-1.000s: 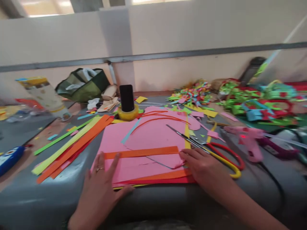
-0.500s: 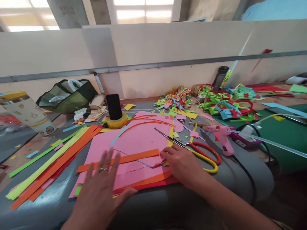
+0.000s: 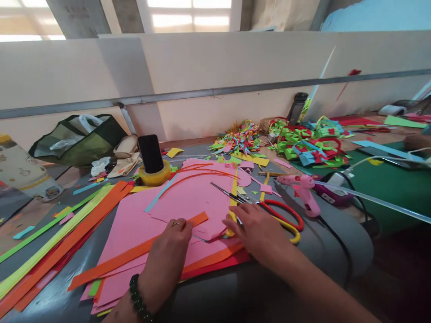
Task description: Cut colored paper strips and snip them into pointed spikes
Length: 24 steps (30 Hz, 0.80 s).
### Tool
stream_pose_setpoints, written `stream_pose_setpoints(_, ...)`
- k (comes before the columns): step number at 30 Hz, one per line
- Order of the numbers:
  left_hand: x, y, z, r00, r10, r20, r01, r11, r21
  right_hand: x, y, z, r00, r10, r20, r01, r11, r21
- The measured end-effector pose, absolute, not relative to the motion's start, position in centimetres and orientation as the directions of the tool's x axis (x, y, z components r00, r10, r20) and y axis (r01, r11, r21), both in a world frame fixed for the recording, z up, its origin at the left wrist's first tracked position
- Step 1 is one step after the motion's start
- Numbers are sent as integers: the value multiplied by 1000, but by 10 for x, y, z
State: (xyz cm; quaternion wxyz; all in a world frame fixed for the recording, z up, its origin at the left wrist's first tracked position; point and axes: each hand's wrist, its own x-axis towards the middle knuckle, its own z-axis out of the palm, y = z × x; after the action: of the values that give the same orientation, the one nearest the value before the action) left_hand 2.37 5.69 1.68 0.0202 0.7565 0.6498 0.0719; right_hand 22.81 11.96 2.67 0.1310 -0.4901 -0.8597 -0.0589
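Note:
My left hand [image 3: 168, 251] is closed on an orange paper strip [image 3: 107, 265], gripping it near its right end. The strip slants across a stack of pink paper sheets [image 3: 188, 202], its long end reaching toward the lower left. My right hand [image 3: 261, 229] rests at the right edge of the stack, fingers apart, holding nothing I can see. Its fingertips lie by a narrow yellow strip [image 3: 235, 179]. Just beyond that hand are scissors [image 3: 222, 189] with red and yellow handles. Thin orange curled strips [image 3: 202, 174] lie on the pink sheets.
To the left lies a bundle of coloured strips [image 3: 77, 233]. A phone [image 3: 150, 153] stands in a yellow tape roll [image 3: 155, 176]. At right are a pink glue gun [image 3: 308, 195] and its cord. Paper crafts [image 3: 296, 146] are piled behind. A dark green bag [image 3: 81, 143] sits back left.
My left hand went from lying spread to closing on the orange strip, which has turned and shifted down-left. My right hand's fingers have come away from the strip's end. The view has shifted slightly.

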Motion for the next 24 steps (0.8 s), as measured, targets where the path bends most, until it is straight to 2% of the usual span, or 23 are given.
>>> stream_pose_setpoints(3,15,53,19,188,982,12,977,-188,104,212,115,33,-511,821,254,850,527,7)
stream_pose_setpoints(6,0,49,22,212,977,-31,974,-208,86,191,114,37,-636,733,239,759,650,26)
stream_pose_setpoints(10,-28,43,22,145,989,-22,989,-143,45,165,111,42,-749,660,63,663,747,57)
stream_pose_setpoints(15,-51,35,20,98,994,53,992,-102,75,145,104,61,-827,540,-156,528,841,118)
stream_pose_setpoints(17,-56,33,21,57,994,98,992,-68,109,138,100,67,-806,559,-195,539,829,151)
stream_pose_setpoints(21,-64,30,25,42,993,108,972,-65,224,132,99,67,-745,646,-167,609,760,226)
stream_pose_setpoints(24,-69,28,26,61,993,106,975,-82,208,138,106,69,-740,648,-180,622,761,184)
